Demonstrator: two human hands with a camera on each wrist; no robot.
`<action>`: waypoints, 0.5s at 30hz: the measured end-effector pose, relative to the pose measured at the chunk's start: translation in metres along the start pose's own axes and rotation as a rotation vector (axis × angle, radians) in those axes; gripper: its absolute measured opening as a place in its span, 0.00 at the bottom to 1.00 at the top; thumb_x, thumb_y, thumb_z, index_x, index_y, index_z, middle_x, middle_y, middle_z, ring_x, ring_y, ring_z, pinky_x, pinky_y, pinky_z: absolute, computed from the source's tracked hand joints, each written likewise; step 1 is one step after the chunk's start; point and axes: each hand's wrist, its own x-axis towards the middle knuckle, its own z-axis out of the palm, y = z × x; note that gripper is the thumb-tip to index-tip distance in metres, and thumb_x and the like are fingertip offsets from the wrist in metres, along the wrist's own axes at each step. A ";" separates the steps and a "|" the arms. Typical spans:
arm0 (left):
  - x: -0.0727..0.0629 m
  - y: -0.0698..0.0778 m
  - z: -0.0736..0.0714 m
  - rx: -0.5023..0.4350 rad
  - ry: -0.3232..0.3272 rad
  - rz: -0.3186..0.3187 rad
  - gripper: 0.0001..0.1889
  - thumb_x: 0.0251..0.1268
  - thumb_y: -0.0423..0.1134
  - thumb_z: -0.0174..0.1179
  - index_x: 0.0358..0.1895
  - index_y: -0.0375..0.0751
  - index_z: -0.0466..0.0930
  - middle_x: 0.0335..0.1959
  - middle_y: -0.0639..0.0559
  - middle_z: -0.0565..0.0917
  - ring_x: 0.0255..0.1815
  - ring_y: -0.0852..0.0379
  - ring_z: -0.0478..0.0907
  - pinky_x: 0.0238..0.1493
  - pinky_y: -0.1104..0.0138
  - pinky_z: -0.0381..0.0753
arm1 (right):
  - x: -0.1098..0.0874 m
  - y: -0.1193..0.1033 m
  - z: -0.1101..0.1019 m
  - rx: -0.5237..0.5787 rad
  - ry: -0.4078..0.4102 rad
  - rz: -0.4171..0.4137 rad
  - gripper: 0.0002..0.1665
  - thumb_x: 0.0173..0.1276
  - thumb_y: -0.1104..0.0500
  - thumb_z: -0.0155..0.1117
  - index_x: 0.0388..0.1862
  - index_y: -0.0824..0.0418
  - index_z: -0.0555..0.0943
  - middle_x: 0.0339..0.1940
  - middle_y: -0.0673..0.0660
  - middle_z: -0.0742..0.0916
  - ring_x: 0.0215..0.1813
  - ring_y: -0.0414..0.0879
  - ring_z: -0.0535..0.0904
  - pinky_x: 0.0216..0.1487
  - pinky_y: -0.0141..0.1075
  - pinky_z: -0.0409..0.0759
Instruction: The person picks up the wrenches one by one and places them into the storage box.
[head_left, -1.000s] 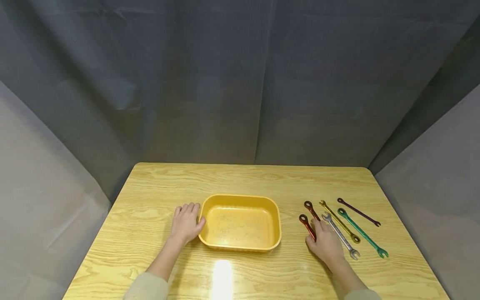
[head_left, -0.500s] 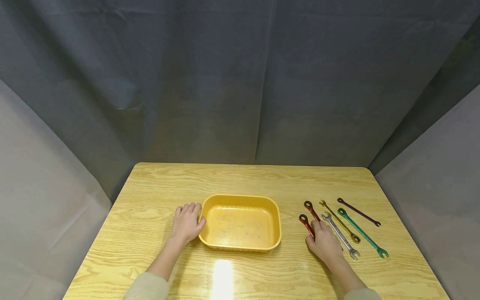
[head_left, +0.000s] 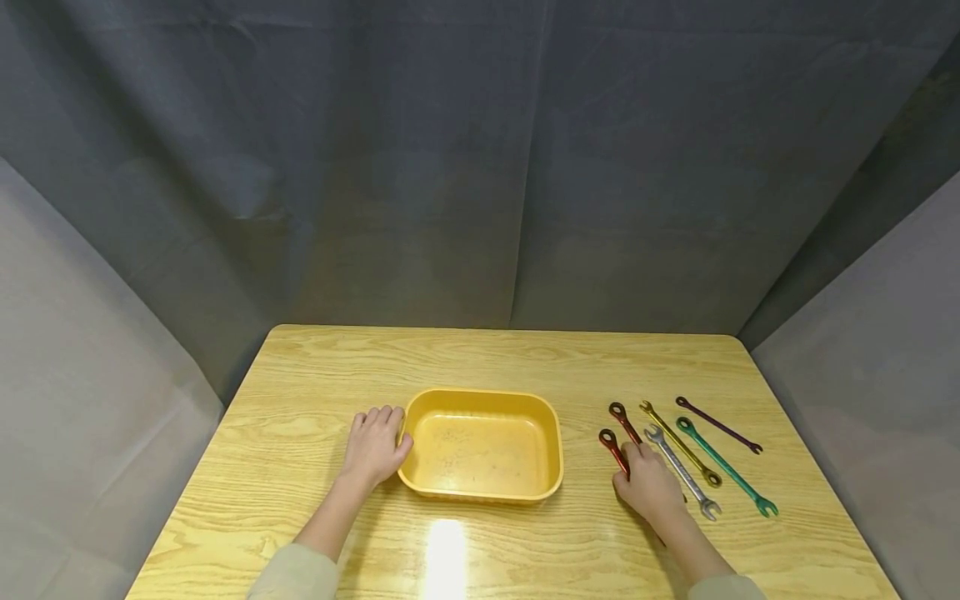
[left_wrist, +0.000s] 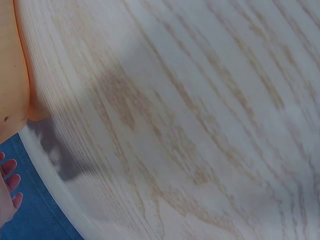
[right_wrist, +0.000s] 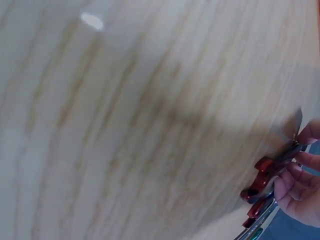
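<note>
Wrench (head_left: 617, 452) under pinch, lower right of the frame

We see the right hand (head_left: 651, 485) with fingers curled round its red handle, close beside a second red wrench (head_left: 628, 426). The left hand (head_left: 373, 446) holds the left rim of the yellow tray (head_left: 483, 454), lower centre, thumb over the edge. Grasping is, we judge, the step in hand; next move calls for firm, careful lifting.

Across the three views I monitor remotely, I can read no text, label, brand, number or sign. Surface detail on the red wrenches (head_left: 615, 452) and the silver wrench (head_left: 681, 469) is too small for me to resolve as lettering.
</note>
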 end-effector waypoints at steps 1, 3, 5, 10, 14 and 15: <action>0.000 0.000 0.000 0.000 -0.004 -0.001 0.15 0.59 0.46 0.53 0.46 0.42 0.74 0.39 0.49 0.78 0.40 0.50 0.72 0.48 0.54 0.65 | 0.000 0.000 -0.001 0.005 -0.009 0.005 0.26 0.54 0.60 0.60 0.51 0.72 0.72 0.44 0.69 0.78 0.41 0.63 0.76 0.30 0.51 0.76; 0.000 0.000 0.000 0.001 -0.011 -0.004 0.16 0.59 0.46 0.53 0.46 0.42 0.74 0.39 0.49 0.78 0.41 0.50 0.72 0.48 0.54 0.65 | 0.001 -0.001 -0.002 0.014 -0.027 0.014 0.26 0.54 0.61 0.59 0.52 0.72 0.72 0.44 0.69 0.78 0.39 0.62 0.77 0.27 0.49 0.75; 0.000 0.000 0.000 0.005 -0.016 -0.005 0.16 0.59 0.47 0.52 0.46 0.42 0.74 0.39 0.49 0.78 0.41 0.50 0.72 0.48 0.54 0.65 | 0.002 -0.002 -0.002 0.021 -0.047 0.021 0.27 0.53 0.62 0.59 0.52 0.72 0.71 0.43 0.69 0.78 0.36 0.61 0.78 0.25 0.47 0.75; 0.001 0.000 0.001 0.003 -0.020 -0.006 0.17 0.59 0.47 0.52 0.48 0.41 0.74 0.40 0.48 0.78 0.42 0.49 0.72 0.48 0.54 0.65 | 0.004 -0.002 -0.004 0.041 -0.088 0.033 0.27 0.52 0.63 0.59 0.52 0.73 0.71 0.41 0.69 0.79 0.28 0.55 0.77 0.22 0.44 0.73; 0.001 0.000 0.001 -0.005 -0.020 -0.008 0.18 0.60 0.47 0.52 0.49 0.41 0.74 0.41 0.47 0.78 0.43 0.49 0.73 0.49 0.53 0.65 | 0.006 -0.002 -0.006 0.054 -0.104 0.033 0.28 0.52 0.64 0.60 0.53 0.74 0.70 0.40 0.70 0.79 0.24 0.51 0.76 0.21 0.42 0.72; 0.001 0.000 0.001 -0.007 -0.020 -0.009 0.18 0.60 0.47 0.52 0.49 0.41 0.74 0.41 0.47 0.78 0.43 0.49 0.73 0.49 0.53 0.65 | 0.006 -0.002 -0.006 0.059 -0.111 0.034 0.28 0.52 0.64 0.60 0.53 0.74 0.70 0.40 0.70 0.79 0.23 0.50 0.75 0.21 0.42 0.72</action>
